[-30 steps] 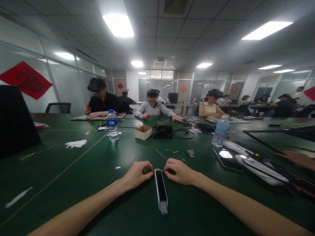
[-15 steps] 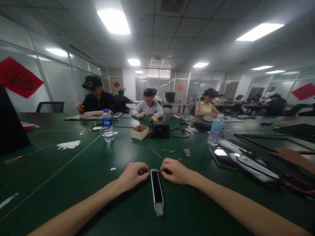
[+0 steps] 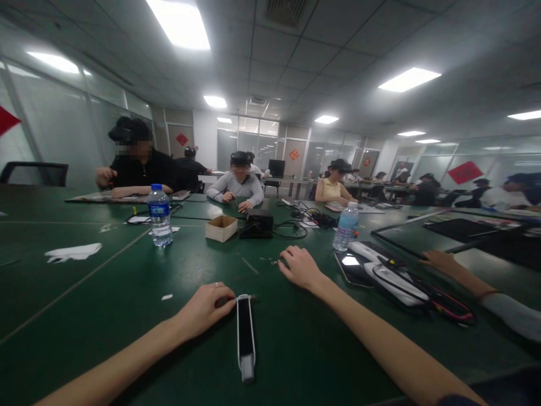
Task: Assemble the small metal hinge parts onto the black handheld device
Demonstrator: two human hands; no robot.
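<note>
On the green table lies a narrow device (image 3: 245, 332) with a white frame, a black face and a grey end piece toward me. I cannot tell its exact kind. A small thin metal piece (image 3: 254, 297) sticks out to the right at its far end. My left hand (image 3: 207, 309) pinches that far end from the left, its fingertips partly hidden. Farther forward and right, my right hand (image 3: 301, 267) is over the table with fingers bent and apart. Several tiny rings (image 3: 274, 262), like washers, lie by its fingertips.
Beyond the hands are a small open box (image 3: 221, 232), a black block (image 3: 256, 224) and two water bottles (image 3: 160, 217). To the right lie a tablet-like panel (image 3: 349, 273), white tools with cables (image 3: 397, 285), and a co-worker's hand (image 3: 442, 265). Other people sit across the table.
My right hand has let go of the device's far end and moved forward and right to the tiny rings. My left hand stays at the device. The view has turned slightly right.
</note>
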